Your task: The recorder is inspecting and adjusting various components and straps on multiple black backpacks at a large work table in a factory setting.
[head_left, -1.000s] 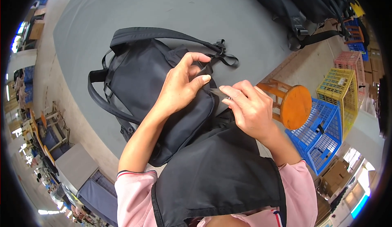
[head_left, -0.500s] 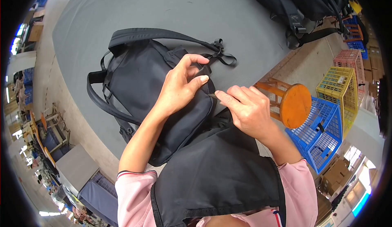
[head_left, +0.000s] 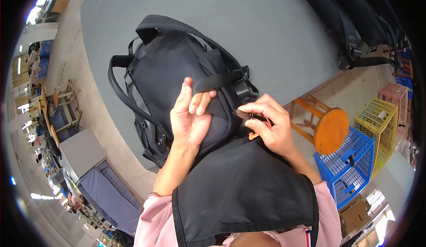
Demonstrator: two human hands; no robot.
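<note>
A black backpack (head_left: 166, 71) lies on the grey-covered table, its padded shoulder straps looping out at the far and left sides. My left hand (head_left: 190, 122) is turned palm up over its near right part, the index finger raised and the other fingers curled. A black webbing strap (head_left: 219, 81) runs into those fingers, apparently pinched there; the exact grip is partly hidden. By the bag's right edge, close to a black buckle (head_left: 242, 88), my right hand (head_left: 273, 125) is closed around small thread snips (head_left: 254, 116) with a dark body and orange parts. The snips' tip points at the bag's side.
More black bags (head_left: 350, 20) are heaped at the table's far right. Off the right edge stand a wooden stool (head_left: 330, 131) and blue (head_left: 346, 158), yellow (head_left: 376, 120) and pink (head_left: 394, 98) plastic crates. A grey-covered cart (head_left: 88, 153) is at left. My black apron (head_left: 248, 189) covers the near side.
My left hand has rolled from palm down to palm up with the strap at its fingers. My right hand has drawn back slightly, showing more of the snips. The whole view has shifted.
</note>
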